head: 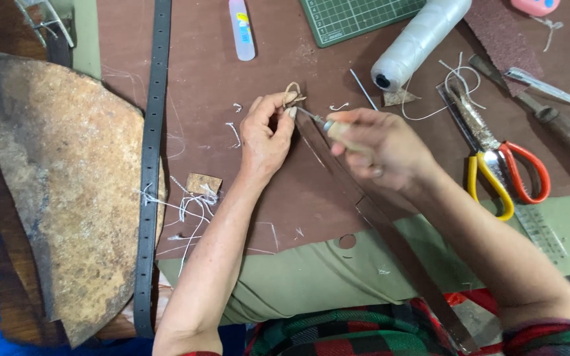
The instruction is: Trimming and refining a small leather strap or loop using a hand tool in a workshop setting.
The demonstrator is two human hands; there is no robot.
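My left hand [266, 134] pinches the end of a dark brown leather strap [390, 244] where a tan looped piece [291, 94] sits at its tip. My right hand [380, 148] grips an awl [324, 124] by its pale wooden handle, the metal point touching the strap end just under my left fingertips. The strap runs diagonally down to the right, over the work surface and across my lap.
A black punched belt [150, 165] lies lengthwise at left beside a big rough leather hide [61, 184]. A white thread spool [420, 39], green cutting mat [351, 16], red-and-yellow-handled shears [496, 158], a knife [555, 122] and thread scraps [189, 204] surround my hands.
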